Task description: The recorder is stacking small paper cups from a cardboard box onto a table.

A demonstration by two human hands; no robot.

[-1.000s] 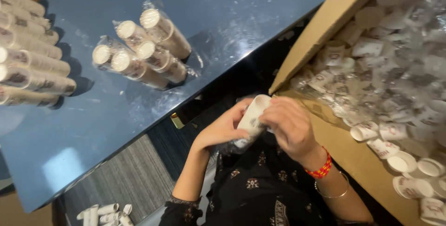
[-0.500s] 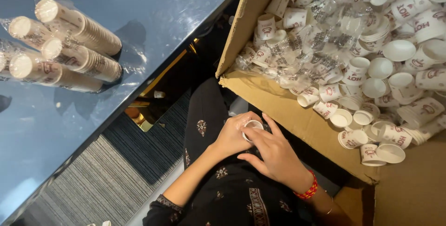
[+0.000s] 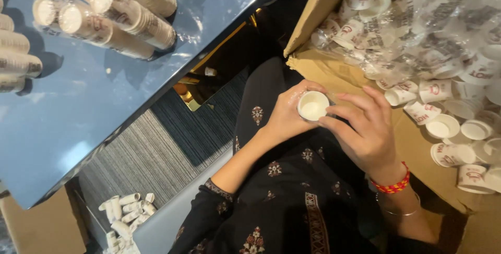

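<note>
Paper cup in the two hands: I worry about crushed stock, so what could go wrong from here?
The paper cup is pinched between the left hand and right hand over the lap, so a tight squeeze might dent its rim. The cardboard box beside it is heaped with loose cups; some near its open edge could spill out.

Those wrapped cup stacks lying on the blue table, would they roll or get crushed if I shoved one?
The cup stacks lie on their sides as tapered tubes, so one would probably roll in a curve. They look like thin paper, so likely light and easy to dent. The clear wrap may make them slippery on the glossy table.
</note>
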